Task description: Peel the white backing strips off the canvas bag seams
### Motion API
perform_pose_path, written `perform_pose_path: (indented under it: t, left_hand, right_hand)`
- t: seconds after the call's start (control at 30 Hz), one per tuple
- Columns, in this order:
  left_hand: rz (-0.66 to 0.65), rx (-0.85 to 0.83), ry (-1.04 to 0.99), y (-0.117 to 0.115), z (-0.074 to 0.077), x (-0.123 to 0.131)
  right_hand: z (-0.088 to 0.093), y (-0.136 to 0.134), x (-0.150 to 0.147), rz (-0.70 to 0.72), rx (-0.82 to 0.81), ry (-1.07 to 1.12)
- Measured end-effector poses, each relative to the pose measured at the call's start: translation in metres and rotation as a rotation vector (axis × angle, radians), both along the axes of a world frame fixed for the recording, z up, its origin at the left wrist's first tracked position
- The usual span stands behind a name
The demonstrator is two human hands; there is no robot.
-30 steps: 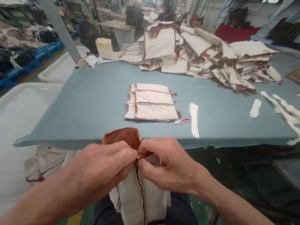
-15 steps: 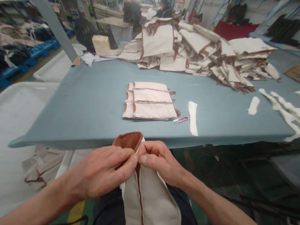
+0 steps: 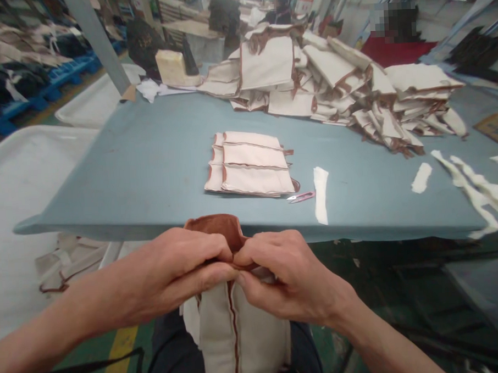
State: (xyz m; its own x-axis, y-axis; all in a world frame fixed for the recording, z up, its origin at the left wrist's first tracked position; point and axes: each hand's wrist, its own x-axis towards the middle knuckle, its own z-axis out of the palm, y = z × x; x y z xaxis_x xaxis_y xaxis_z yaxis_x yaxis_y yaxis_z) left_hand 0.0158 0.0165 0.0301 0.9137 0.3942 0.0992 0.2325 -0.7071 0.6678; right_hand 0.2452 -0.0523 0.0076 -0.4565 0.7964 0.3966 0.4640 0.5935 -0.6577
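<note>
Over my lap hangs a cream fabric pouch (image 3: 259,329) with brown trim down its middle and a brown lining at its mouth. My left hand (image 3: 190,260) pinches the rim of the mouth from the left. From the right, my right hand (image 3: 281,273) grips the same rim, thumb in front and fingers behind. The fingertips of both hands meet just above the brown seam and hide that part of the edge. Beyond the hands, several finished-looking cream pouches (image 3: 254,178) lie in neat overlapping rows on the blue-grey table (image 3: 149,158).
Pink-handled thread snips (image 3: 301,197) lie beside a white fabric strip (image 3: 321,194). A large heap of cream pieces (image 3: 266,62) covers the table's back. More strips (image 3: 475,182) lie at right. A white bin (image 3: 9,180) stands at left.
Both hands have shifted along the mouth's edge, with the right hand now wrapped further over it. The rim is spread wider and folded toward me, showing more brown lining.
</note>
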Motion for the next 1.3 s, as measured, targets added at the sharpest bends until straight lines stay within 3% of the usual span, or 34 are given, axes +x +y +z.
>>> perform_pose_path:
  t: [0.13, 0.23, 0.33, 0.53, 0.67, 0.8, 0.93, 1.1, 1.2, 1.3]
  left_hand:
    - [-0.031, 0.364, -0.064, -0.002, -0.011, 0.006]
    - [0.004, 0.480, -0.071, -0.004, -0.019, 0.006]
    - [0.033, 0.321, -0.095, -0.009, -0.020, 0.008]
    - [0.174, -0.253, -0.218, -0.027, -0.013, 0.020]
    - [0.232, -0.425, -0.340, -0.029, -0.023, 0.020]
    - [0.230, -0.543, -0.337, -0.025, -0.038, 0.010]
    - [0.191, -0.548, -0.321, -0.022, -0.040, 0.003]
    - [0.186, -0.246, -0.186, -0.027, -0.029, -0.003]
    - [0.158, -0.132, -0.212, -0.032, -0.019, -0.007]
    - [0.236, -0.121, -0.355, -0.034, -0.013, -0.013]
  right_hand:
    - [0.003, -0.002, 0.007, 0.015, -0.061, 0.000]
    - [0.001, -0.002, 0.011, 0.042, -0.123, -0.021]
    - [-0.004, 0.004, 0.013, 0.083, -0.147, 0.015]
    - [-0.021, 0.017, 0.005, 0.182, -0.145, 0.259]
    - [-0.023, 0.019, 0.003, 0.145, -0.162, 0.320]
    - [-0.020, 0.019, 0.003, 0.128, -0.078, 0.258]
    - [-0.012, 0.017, 0.001, 0.140, 0.003, 0.230]
    - [-0.008, 0.014, 0.010, 0.084, -0.017, 0.114]
    - [-0.014, 0.019, 0.021, -0.002, -0.241, 0.097]
    - [-0.022, 0.025, 0.028, -0.016, -0.484, 0.236]
